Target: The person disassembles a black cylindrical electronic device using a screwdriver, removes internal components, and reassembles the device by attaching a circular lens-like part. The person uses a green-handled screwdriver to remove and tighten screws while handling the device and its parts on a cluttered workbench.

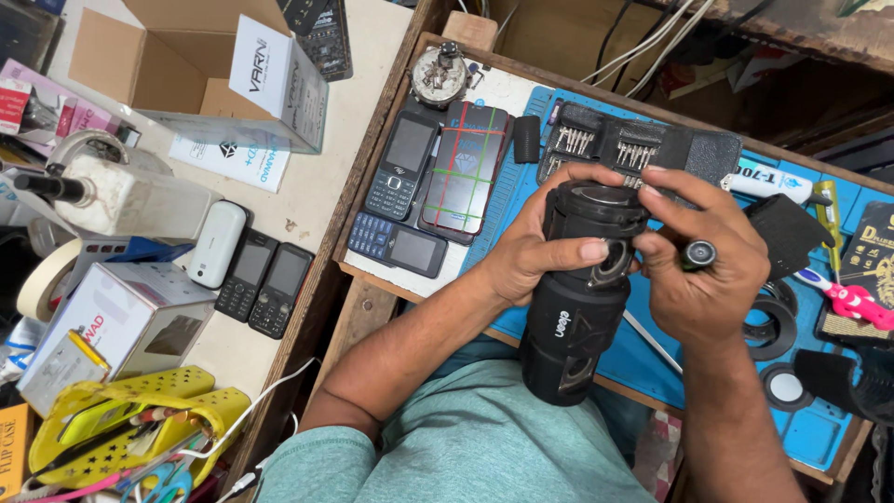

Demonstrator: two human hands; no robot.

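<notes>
A black cylindrical speaker (573, 317) stands upright over my lap in front of the workbench. My left hand (526, 247) grips its upper body, thumb pressed near a round opening on the side. My right hand (703, 256) wraps the top end from the right and also holds a small black screwdriver handle (697, 253) between its fingers. The speaker's top rim (601, 198) shows between both hands.
A blue work mat (819, 433) covers the bench with a screwdriver bit case (615, 144), black rings (771, 328), a pink toothbrush (852, 300). Several phones (438, 177) lie at the mat's left. The left table holds a cardboard box (196, 65), tape roll (42, 279), more phones (265, 284).
</notes>
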